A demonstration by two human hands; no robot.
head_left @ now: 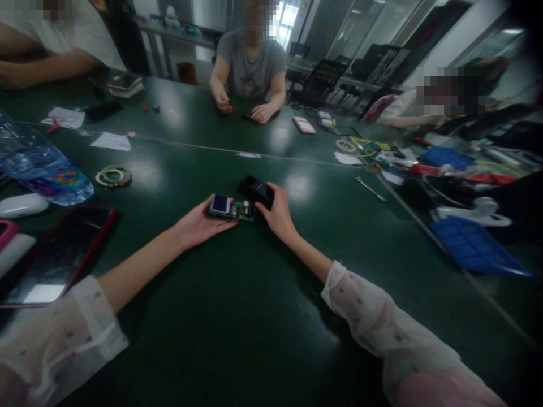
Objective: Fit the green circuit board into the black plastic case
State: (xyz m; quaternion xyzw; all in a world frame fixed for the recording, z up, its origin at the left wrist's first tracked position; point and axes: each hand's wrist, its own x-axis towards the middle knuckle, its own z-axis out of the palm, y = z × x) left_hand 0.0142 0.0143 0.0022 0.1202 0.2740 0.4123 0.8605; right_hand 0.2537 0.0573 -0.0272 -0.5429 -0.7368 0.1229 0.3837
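Note:
My left hand [198, 226] holds a green circuit board [232, 210] with a small square screen on its left part. The board's right end, with its small parts, points toward my other hand. In my right hand [278, 212] is a black plastic casing [257, 190] with a dark opening in its upper face. The casing lies just beyond the board's right end; I cannot tell whether the two touch. Both hands are over the middle of the dark green table [237, 316].
To the left are a water bottle [51, 169], a phone [59, 249] and bracelets [113, 177]. A wrench [370, 189], cables [360, 148] and a blue tray [475, 246] lie at the right. A person in grey [250, 68] sits across; other people sit at both sides.

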